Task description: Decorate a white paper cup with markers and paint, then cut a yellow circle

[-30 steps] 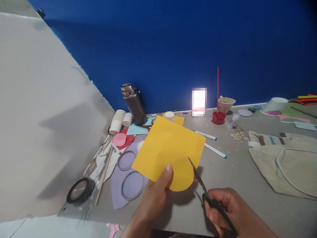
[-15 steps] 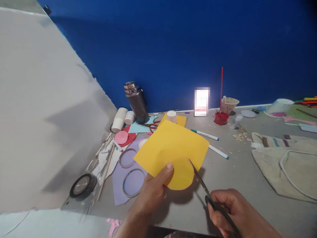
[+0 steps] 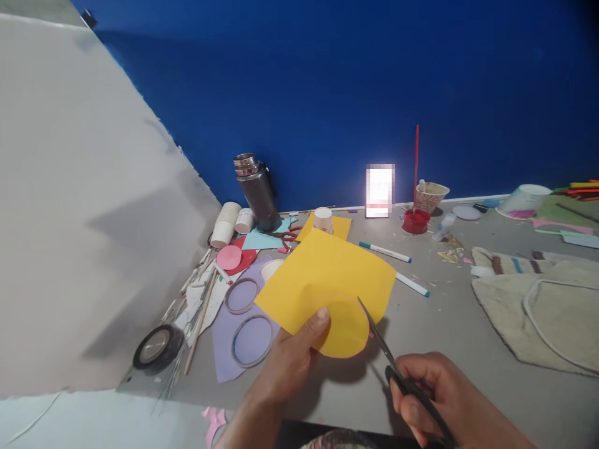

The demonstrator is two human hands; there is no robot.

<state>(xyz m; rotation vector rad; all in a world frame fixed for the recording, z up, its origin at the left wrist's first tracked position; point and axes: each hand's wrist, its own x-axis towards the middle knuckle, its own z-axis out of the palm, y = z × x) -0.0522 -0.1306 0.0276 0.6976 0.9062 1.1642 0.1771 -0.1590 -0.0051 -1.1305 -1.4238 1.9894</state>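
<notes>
A sheet of yellow paper point(image 3: 327, 268) is held above the table by my left hand point(image 3: 292, 355), thumb on top and the other fingers hidden beneath. A rounded outline curves across the sheet, and its lower right edge is cut to a curve. My right hand point(image 3: 433, 393) is wrapped round the black handles of a pair of scissors point(image 3: 381, 340). The blades reach up and left to the paper's right part, with the tip at the outline. Below the left hand's wrist side lies purple paper point(image 3: 224, 368) with two tape rings point(image 3: 251, 340) on it.
A dark flask point(image 3: 257, 193) leans near the blue wall beside stacked paper cups point(image 3: 225, 224). Red-handled pliers point(image 3: 287, 237) lie behind the sheet. Markers point(image 3: 386, 252), a red pot point(image 3: 415, 221) and a cloth bag point(image 3: 510, 318) are to the right. Black tape point(image 3: 156, 349) sits at the left edge.
The scissors and both hands stay almost in place. The yellow sheet bends slightly more at its right side. The view has shifted a little.
</notes>
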